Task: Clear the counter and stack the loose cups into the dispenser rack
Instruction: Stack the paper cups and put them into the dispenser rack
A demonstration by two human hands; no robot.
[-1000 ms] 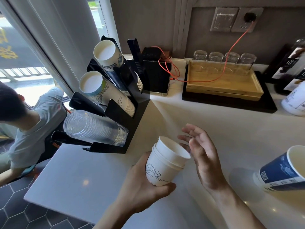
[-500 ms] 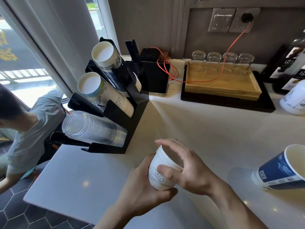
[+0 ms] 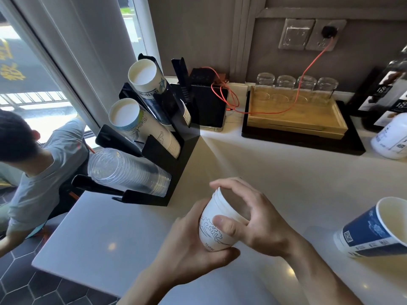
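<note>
A small stack of white paper cups (image 3: pixel 211 230) with a wave drawing is held above the white counter (image 3: pixel 105 245). My left hand (image 3: pixel 187 249) grips its lower body from below. My right hand (image 3: pixel 251 219) curls over the rim, thumb on the side and fingers on the far edge. The black dispenser rack (image 3: pixel 176 164) stands at the counter's left end. It holds two rows of paper cups (image 3: pixel 141 119) and a row of clear plastic cups (image 3: pixel 130 172). A blue and white paper cup (image 3: pixel 374 230) lies on its side at the right.
A wooden tray (image 3: pixel 295 119) on a black base carries several upturned glasses (image 3: pixel 286 84) at the back. An orange cable (image 3: pixel 308 69) runs from the wall socket to a black device (image 3: pixel 209 106). A white bottle (image 3: pixel 392 137) stands at the far right. A person (image 3: pixel 41 164) sits beyond the counter's left edge.
My right hand came down from an open pose beside the cups and closed over the rim. The upper cup has been pushed down into the stack.
</note>
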